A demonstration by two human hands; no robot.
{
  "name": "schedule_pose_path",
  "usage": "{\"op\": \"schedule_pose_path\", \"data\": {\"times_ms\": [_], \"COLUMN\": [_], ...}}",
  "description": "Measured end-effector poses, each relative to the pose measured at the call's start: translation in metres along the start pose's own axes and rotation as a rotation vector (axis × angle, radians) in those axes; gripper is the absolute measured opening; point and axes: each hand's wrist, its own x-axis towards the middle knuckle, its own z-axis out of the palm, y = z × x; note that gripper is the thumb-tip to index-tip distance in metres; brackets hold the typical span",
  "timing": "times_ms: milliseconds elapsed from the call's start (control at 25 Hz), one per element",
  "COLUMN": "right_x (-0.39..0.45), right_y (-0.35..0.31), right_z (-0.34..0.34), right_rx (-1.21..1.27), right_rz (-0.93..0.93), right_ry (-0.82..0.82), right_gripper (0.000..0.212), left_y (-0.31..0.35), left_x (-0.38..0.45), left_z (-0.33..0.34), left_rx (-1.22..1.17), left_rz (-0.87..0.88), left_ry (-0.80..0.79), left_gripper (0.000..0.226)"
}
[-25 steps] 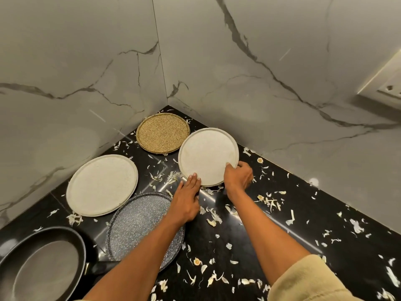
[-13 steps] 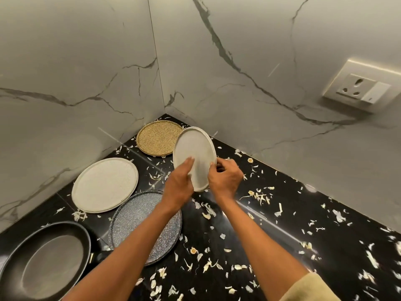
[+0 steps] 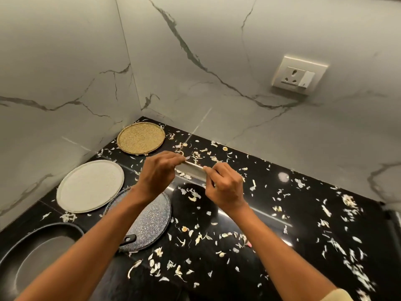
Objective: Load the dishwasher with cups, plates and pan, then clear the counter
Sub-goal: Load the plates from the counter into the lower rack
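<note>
Above the black counter (image 3: 293, 224) I hold a white plate (image 3: 192, 170) tilted so that I see it nearly edge-on. My left hand (image 3: 158, 174) grips its left rim and my right hand (image 3: 225, 185) pinches its right rim. Another white plate (image 3: 90, 185) lies flat on the counter at the left. A gold plate (image 3: 141, 137) sits in the corner. A grey speckled plate (image 3: 149, 220) lies under my left forearm. A black pan (image 3: 36, 259) sits at the bottom left, its handle (image 3: 128, 239) resting across the speckled plate.
Pale peel scraps (image 3: 195, 237) are strewn over most of the counter. Marble walls (image 3: 217, 61) close off the corner at the back and left. A wall socket (image 3: 299, 76) is mounted at the upper right.
Both hands lifted the white plate off the counter and tipped it from flat to nearly edge-on. The camera view tilted upward, showing more wall.
</note>
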Motion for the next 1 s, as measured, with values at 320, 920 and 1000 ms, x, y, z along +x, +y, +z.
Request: {"op": "schedule_pose_path", "data": {"times_ms": [320,920,1000], "right_x": [-0.082,-0.281,-0.310], "right_y": [-0.011,-0.067,-0.075], "right_z": [-0.095,-0.314,-0.345], "right_rx": [-0.151,-0.567,-0.636], "right_rz": [0.003,0.364,0.419], "right_ry": [-0.067,0.048,0.066], "right_gripper": [0.021,0.012,0.010], "left_y": [0.093,0.321,0.364], "left_x": [-0.044,-0.095,-0.103], "left_z": [-0.001,0.042,0.049], "left_rx": [-0.109,-0.645,-0.692], "left_rz": [0.297,0.746,0.824], "left_ry": [0.052,-0.035,-0.011], "left_gripper": [0.034,0.035,0.028]}}
